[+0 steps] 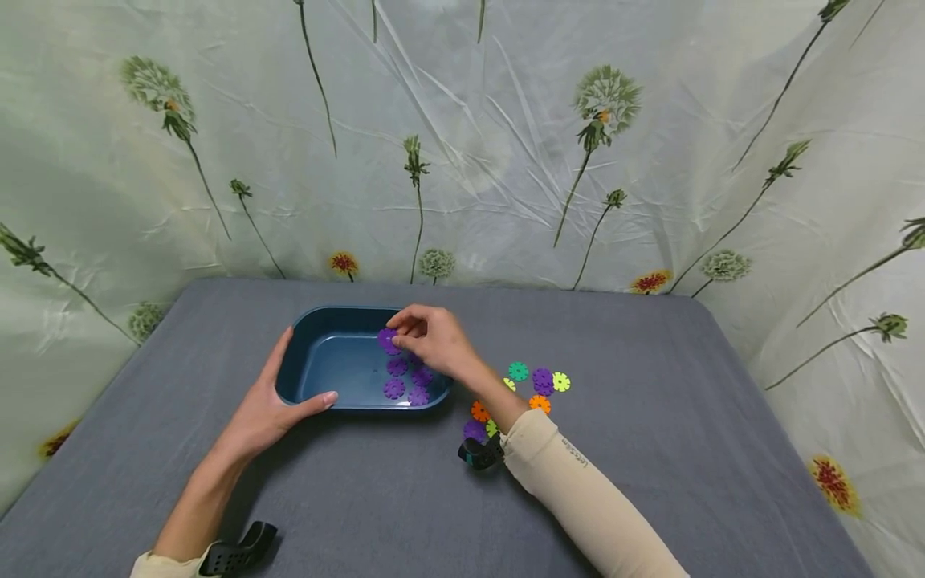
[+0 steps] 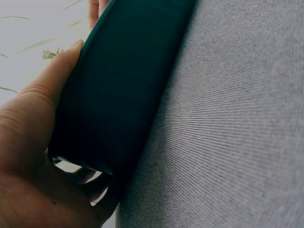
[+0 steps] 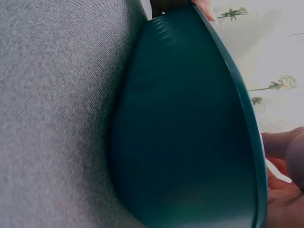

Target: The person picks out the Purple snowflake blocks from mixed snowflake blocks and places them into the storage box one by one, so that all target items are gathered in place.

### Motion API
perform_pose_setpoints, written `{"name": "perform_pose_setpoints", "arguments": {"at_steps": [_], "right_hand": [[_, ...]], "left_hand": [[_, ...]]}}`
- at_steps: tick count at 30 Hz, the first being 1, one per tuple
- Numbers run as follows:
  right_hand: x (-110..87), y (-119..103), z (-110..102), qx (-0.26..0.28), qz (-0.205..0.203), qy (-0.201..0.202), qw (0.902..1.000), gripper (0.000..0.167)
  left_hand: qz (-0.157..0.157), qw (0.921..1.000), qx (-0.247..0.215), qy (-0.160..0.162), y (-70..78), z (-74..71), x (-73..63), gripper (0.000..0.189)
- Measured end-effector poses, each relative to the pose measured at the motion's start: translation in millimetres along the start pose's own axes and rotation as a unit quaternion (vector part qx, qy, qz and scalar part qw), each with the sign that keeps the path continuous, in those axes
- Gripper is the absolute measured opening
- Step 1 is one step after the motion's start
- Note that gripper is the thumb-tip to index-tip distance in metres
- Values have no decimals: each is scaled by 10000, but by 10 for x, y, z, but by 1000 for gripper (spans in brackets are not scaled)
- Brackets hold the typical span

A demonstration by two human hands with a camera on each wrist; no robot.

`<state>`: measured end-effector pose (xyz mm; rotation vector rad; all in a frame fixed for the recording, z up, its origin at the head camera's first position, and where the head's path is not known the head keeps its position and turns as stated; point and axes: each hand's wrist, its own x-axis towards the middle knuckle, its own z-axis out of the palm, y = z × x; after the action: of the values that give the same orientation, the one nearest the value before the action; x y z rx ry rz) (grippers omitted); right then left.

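A dark blue rectangular tray (image 1: 318, 407) with rounded corners sits on the grey cloth. My left hand (image 1: 267, 413) grips its left end, the thumb on the near rim and the fingers round the outer wall. In the left wrist view, the thumb of the left hand (image 2: 28, 137) lies along the tray's side (image 2: 114, 85). Over the tray's right part, my right hand (image 1: 437, 341) pinches a purple notched disc (image 1: 387, 341) between thumb and fingers. Several similar purple discs (image 1: 394, 388) lie inside at the right end. The tray wall (image 3: 190, 128) hides them in the right wrist view.
Right of the tray, loose notched discs lie on the grey cloth (image 1: 650, 401): green (image 1: 518, 371), purple (image 1: 543, 380), yellow (image 1: 561, 382) and orange (image 1: 539, 404). More lie partly under the right forearm, including a purple one (image 1: 474, 430). A flower-printed curtain (image 1: 491, 160) hangs behind.
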<state>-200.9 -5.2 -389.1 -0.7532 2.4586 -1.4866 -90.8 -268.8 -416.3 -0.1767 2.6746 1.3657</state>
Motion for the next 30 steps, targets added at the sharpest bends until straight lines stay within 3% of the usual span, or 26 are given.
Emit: {"name": "perform_pose_setpoints", "arguments": {"at_steps": [16,30], "right_hand": [[198,-43,142,128,709,-193,9972,16],[289,18,316,-422,911,-288,9945,12]], "left_hand": [[21,10000,-16,0,1,-22,6,126],[46,10000,-22,17,-15,-2,4,125]]}}
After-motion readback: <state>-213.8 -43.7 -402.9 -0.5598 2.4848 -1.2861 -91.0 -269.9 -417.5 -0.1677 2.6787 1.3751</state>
